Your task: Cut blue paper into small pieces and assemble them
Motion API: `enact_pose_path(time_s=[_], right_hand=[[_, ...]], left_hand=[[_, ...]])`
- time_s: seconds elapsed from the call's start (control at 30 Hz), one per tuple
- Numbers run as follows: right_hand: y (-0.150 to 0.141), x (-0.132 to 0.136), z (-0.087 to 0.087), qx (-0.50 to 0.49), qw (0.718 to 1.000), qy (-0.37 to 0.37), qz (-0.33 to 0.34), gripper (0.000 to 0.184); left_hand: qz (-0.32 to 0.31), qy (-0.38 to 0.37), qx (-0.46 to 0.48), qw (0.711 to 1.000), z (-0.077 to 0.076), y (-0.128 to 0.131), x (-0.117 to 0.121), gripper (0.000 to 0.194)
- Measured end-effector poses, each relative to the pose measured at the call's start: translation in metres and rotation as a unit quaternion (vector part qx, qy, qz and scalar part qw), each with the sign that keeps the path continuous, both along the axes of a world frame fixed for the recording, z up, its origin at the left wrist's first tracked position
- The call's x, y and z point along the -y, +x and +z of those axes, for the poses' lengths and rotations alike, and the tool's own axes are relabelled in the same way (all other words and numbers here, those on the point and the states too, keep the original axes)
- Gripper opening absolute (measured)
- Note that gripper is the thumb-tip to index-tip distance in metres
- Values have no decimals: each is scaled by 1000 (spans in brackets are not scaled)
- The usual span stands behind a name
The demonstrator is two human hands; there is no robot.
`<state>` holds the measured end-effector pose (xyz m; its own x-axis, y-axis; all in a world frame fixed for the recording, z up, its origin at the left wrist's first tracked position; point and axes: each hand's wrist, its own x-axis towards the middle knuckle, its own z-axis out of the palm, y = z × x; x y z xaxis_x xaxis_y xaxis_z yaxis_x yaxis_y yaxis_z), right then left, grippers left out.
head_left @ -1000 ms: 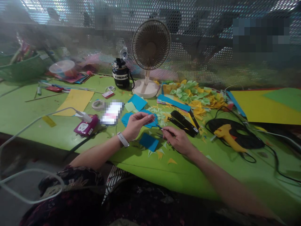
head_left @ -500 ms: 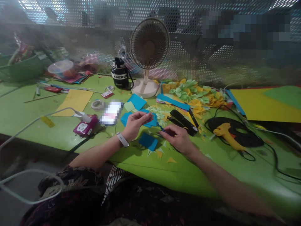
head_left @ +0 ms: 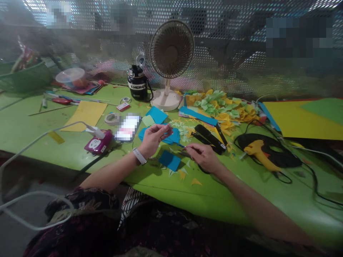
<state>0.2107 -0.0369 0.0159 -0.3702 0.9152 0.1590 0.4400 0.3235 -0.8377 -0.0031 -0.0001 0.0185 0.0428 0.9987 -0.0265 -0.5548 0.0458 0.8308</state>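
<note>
My left hand (head_left: 154, 137) is raised just above the green table (head_left: 32, 128), fingers pinched on something thin that I cannot make out. My right hand (head_left: 203, 156) rests low on the table, fingers closed on a small dark tool whose blue tip (head_left: 181, 145) points towards the left hand. A blue paper square (head_left: 169, 160) lies between the two hands. More blue paper pieces (head_left: 173, 137) lie behind the left hand. Small paper offcuts (head_left: 187, 175) are scattered near the front edge.
A small fan (head_left: 171, 60) and a black mug (head_left: 137, 84) stand at the back. Right of the hands lie a black stapler (head_left: 207, 137), a yellow glue gun (head_left: 258, 151) with cables, a heap of yellow and green paper (head_left: 222, 107) and large sheets (head_left: 302, 123). A pink socket block (head_left: 98, 142), tape roll (head_left: 112, 118) and yellow sheet (head_left: 85, 114) lie left.
My right hand dipped towards the table half a second ago and has come back slightly to the right. My left hand has stayed in place with its pinch.
</note>
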Motion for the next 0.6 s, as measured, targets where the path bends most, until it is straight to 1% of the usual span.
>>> enact_pose_path(time_s=[0.1, 0.17, 0.2, 0.27, 0.33, 0.4, 0.47, 0.53, 0.6], right_hand=[[-1, -2, 0, -63, 996, -65, -12, 30], [-1, -4, 0, -135, 984, -108, -35, 26], [-1, -5, -1, -169, 977, -118, -48, 23], [0, -6, -1, -224, 964, -128, -67, 18], [1, -4, 0, -252, 956, -135, -65, 14], [0, 0, 4, -241, 959, -144, -37, 19], [-1, 5, 11, -197, 968, -153, 6, 29], [-3, 9, 17, -143, 976, -160, 45, 32], [-5, 12, 21, -111, 978, -165, 66, 26]], left_hand=[[2, 12, -2, 1000, 1, -4, -4, 38], [-30, 27, -22, 999, 1, -7, -4, 36], [-61, 33, -36, 997, 0, -8, -4, 36], [-145, 42, -70, 986, -1, -10, -1, 35], [-239, 42, -101, 965, -2, -11, 2, 36], [-320, 35, -123, 939, -2, -11, 5, 37], [-378, 26, -140, 915, -1, -12, 7, 37], [-415, 15, -156, 896, 0, -13, 8, 38], [-443, 8, -168, 880, 0, -14, 8, 38]])
